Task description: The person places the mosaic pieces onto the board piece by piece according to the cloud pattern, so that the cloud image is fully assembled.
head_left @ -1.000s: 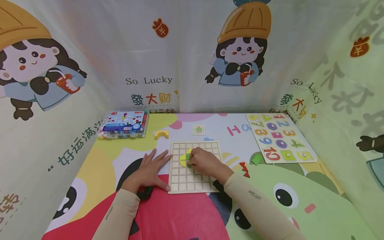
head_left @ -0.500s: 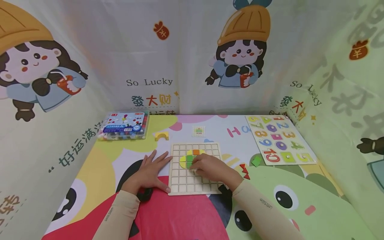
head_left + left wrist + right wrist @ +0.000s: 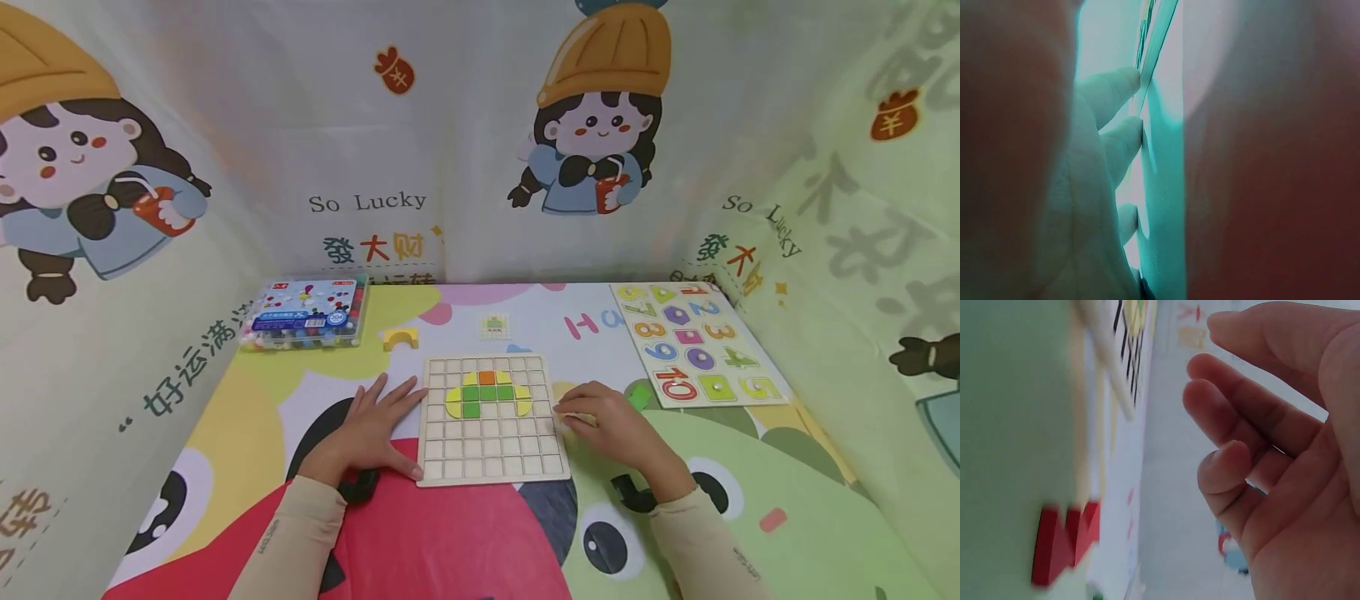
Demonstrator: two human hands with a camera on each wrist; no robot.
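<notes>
A wooden grid board [image 3: 491, 450] lies in the middle of the mat. Near its top it carries a cluster of yellow, green and orange pieces [image 3: 487, 392]. My left hand [image 3: 393, 421] lies flat on the mat with straight fingers against the board's left edge, and its fingers [image 3: 1116, 94] show beside the board's edge [image 3: 1159, 37]. My right hand [image 3: 592, 417] hovers low just right of the board, its fingers loosely curled and holding nothing. Small red pieces [image 3: 1063, 540] lie on the mat below that hand's fingers [image 3: 1235, 412]. It hides them in the head view.
A green piece [image 3: 640, 397] lies right of my right hand. A number puzzle board [image 3: 701, 342] sits at the back right, a plastic box of beads [image 3: 307, 314] at the back left. A yellow arch block [image 3: 401, 337] and a small pattern card [image 3: 495, 325] lie behind the board. Fabric walls enclose the table.
My right hand has left the grid board and moved right onto the mat, uncovering the coloured pieces. The left hand has stayed in place.
</notes>
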